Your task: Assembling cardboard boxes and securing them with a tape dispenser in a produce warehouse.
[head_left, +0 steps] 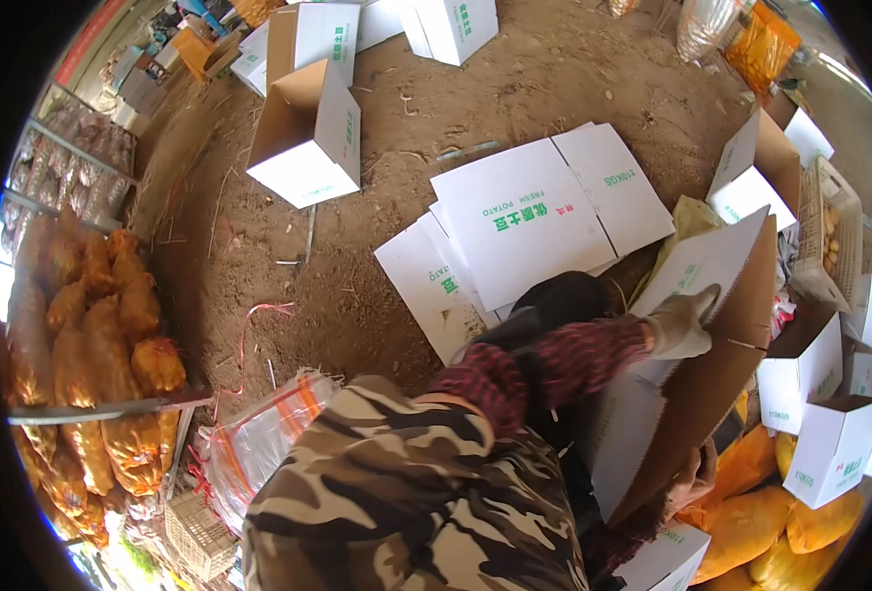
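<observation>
A partly unfolded white cardboard box (709, 258) with a brown inside stands tilted at the right, between my hands. My left hand (680, 327), in a pale glove, grips the upper part of its wall, with the fingers bent over the edge. My right hand (694, 481) is at the lower end of the same box, its fingers curled at the cardboard's edge and partly hidden behind it. Left of the box, several flat white cartons (524, 212) with green print lie stacked on the soil.
Made-up open cartons (310, 138) stand at the far left, more (835, 448) at the right. Orange sacks (751, 512) lie at lower right, beside a crate of potatoes (828, 231). Filled orange bags (101, 345) sit on a metal rack at left; clear plastic bags (268, 433) lie nearby.
</observation>
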A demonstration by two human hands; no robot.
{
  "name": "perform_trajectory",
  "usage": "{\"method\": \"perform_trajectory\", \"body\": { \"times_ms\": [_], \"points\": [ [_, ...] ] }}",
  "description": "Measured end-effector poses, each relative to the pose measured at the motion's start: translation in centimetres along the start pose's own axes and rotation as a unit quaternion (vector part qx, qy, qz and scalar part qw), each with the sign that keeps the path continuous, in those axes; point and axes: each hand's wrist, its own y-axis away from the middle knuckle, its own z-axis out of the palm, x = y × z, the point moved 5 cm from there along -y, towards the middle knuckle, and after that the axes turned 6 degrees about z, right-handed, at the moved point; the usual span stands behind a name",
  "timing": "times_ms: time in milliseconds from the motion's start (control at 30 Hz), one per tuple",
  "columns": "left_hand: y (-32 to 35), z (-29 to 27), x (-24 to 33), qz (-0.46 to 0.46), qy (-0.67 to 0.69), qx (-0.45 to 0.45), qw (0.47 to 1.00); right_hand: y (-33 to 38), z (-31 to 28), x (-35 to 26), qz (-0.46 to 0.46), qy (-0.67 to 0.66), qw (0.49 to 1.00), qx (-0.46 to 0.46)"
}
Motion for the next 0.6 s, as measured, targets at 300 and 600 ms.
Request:
{"method": "perform_trajectory", "body": {
  "times_ms": [300, 600],
  "points": [
    [11.4, -5.6, 0.1, 0.023, -0.080, -0.057, 0.995, -10.0, 0.1, -2.1, -0.081, 0.203, 0.974, 0.060],
    [15.3, 1.9, 7.6, 0.360, -0.312, -0.107, 0.873, -8.7, -0.7, -0.7, 0.064, 0.051, 0.989, 0.126]
  ]
}}
